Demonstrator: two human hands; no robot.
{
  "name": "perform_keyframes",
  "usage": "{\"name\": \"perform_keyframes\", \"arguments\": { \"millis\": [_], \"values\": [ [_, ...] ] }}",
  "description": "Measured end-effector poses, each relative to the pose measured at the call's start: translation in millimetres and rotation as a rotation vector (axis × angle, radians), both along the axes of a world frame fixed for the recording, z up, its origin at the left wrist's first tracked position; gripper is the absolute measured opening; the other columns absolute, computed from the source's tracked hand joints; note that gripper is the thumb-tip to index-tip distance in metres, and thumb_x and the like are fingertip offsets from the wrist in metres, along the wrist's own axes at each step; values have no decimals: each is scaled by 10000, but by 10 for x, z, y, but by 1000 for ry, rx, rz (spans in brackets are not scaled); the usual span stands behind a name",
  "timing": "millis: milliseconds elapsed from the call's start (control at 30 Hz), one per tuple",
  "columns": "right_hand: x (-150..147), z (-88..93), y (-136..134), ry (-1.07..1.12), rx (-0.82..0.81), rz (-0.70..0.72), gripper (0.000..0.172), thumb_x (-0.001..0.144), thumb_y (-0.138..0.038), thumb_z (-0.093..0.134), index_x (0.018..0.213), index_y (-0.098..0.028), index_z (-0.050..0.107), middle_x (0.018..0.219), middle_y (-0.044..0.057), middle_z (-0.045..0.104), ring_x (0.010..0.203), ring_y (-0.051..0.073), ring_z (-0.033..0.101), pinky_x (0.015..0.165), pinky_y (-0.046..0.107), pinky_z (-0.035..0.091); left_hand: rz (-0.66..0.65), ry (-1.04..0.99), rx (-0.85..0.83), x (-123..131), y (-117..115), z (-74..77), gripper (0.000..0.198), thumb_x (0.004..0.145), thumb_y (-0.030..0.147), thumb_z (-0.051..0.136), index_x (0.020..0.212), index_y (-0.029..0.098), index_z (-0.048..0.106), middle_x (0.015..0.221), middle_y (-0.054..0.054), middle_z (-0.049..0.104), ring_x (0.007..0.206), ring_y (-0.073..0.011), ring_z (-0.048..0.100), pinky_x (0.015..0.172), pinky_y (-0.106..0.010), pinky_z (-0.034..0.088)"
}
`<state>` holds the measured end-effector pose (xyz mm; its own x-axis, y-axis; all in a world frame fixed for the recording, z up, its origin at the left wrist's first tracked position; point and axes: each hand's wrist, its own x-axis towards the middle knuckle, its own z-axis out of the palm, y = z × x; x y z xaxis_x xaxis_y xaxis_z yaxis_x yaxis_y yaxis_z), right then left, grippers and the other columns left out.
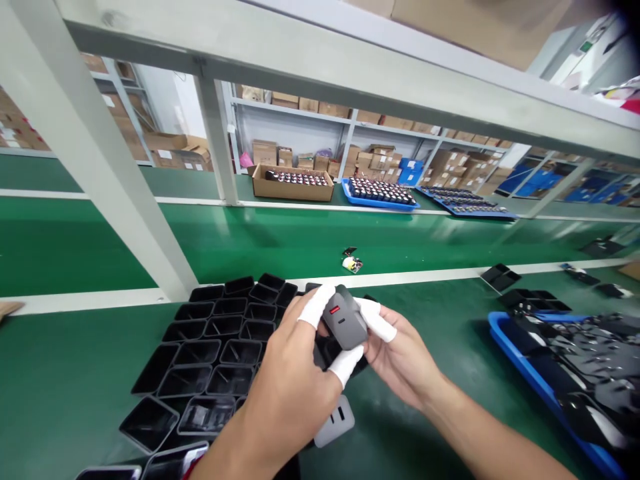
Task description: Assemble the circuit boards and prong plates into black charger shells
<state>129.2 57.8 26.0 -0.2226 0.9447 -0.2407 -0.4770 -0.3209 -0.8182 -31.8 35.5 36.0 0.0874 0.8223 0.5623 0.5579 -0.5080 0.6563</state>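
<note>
A dark grey charger (349,327) with a red USB port and a small oval slot is held up between my two hands. My left hand (293,367) grips it from the left, a white-capped finger over its top edge and the thumb at its lower edge. My right hand (405,353) closes on its right side, also with white finger covers. Its far side is hidden. Below my left hand lies a light grey faceplate (336,427) with dark slots, partly covered. Beside my left arm, open black plastic housings (193,351) stand packed in rows.
A blue tray (525,373) of dark parts stands at the right. On the green belt (270,233) ahead lies a small circuit board (353,265). Beyond are a cardboard box (293,191) and blue trays of components. A pale frame post (115,153) rises at left.
</note>
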Motion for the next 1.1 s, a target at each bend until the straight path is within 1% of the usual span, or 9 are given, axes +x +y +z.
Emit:
{"name": "perform_keyframes", "arguments": {
  "millis": [200, 300, 367, 467, 567, 667, 800, 933, 1100],
  "values": [
    [-12, 5, 9, 15, -72, -8, 377, 613, -379, 884, 921, -186, 785, 706, 46, 548, 617, 75, 528, 636, 193, 551, 28, 6, 56, 11, -32, -4, 565, 786, 176, 698, 1311, 154, 490, 1170, -15, 607, 969, -81, 618, 932, -148, 501],
    [-4, -37, 11, -3, 111, 47, 231, 781, -365, 777, 966, -226, 780, 755, 63, 636, 599, 59, 551, 647, 149, 539, 23, -13, -2, 2, -21, -25, 539, 800, 179, 640, 1313, 186, 474, 1225, -28, 600, 1006, -122, 636, 918, -221, 544],
    [-2, -68, -4, -67, 341, -25, 226, 826, -262, 741, 1052, -266, 756, 923, 64, 693, 712, 67, 624, 773, 154, 545, 6, -69, -124, -11, 4, -52, 581, 789, 168, 630, 1329, 237, 427, 1272, -18, 583, 1038, -138, 642, 886, -256, 571],
    [-3, -100, -70, -200, 682, -145, 553, 759, -43, 740, 1225, -329, 657, 1169, 41, 656, 979, 130, 660, 916, 229, 535, 5, -112, -250, -30, 50, -96, 665, 755, 155, 647, 1348, 305, 387, 1287, 22, 582, 1119, -153, 621, 922, -297, 569],
    [0, -120, -152, -352, 891, -147, 678, 780, 38, 672, 1336, -327, 543, 1212, 46, 629, 993, 131, 656, 921, 248, 540, 16, -110, -219, -30, 78, -121, 651, 748, 159, 636, 1349, 310, 435, 1283, 26, 591, 1135, -162, 617, 905, -278, 571],
    [19, -138, -194, -436, 957, -166, 673, 792, 3, 688, 1351, -319, 500, 1249, 54, 611, 1000, 133, 652, 959, 275, 528, 14, -144, -193, -8, 80, -128, 611, 768, 175, 624, 1346, 287, 461, 1274, -1, 601, 1122, -178, 625, 919, -300, 566],
    [65, -150, -187, -501, 1033, -202, 596, 784, 21, 678, 1249, -322, 534, 1303, 41, 574, 1179, 192, 584, 1014, 384, 506, 24, -175, -224, 20, 57, -134, 612, 765, 159, 613, 1340, 303, 460, 1276, -12, 600, 1134, -205, 621, 930, -370, 566],
    [111, -145, -182, -642, 1179, -192, 620, 759, 50, 674, 1247, -314, 555, 1349, 71, 527, 1194, 248, 569, 968, 452, 521, 44, -143, -174, 22, 35, -139, 588, 755, 150, 620, 1310, 285, 478, 1221, -22, 631, 1066, -203, 653, 849, -321, 593],
    [161, -146, -195, -682, 1208, -169, 590, 767, 49, 671, 1230, -296, 549, 1352, 88, 501, 1142, 238, 598, 957, 435, 528, 74, -90, -154, 3, 46, -135, 602, 747, 146, 617, 1311, 292, 466, 1199, 15, 640, 1022, -170, 668, 810, -276, 600]
  ]
}}
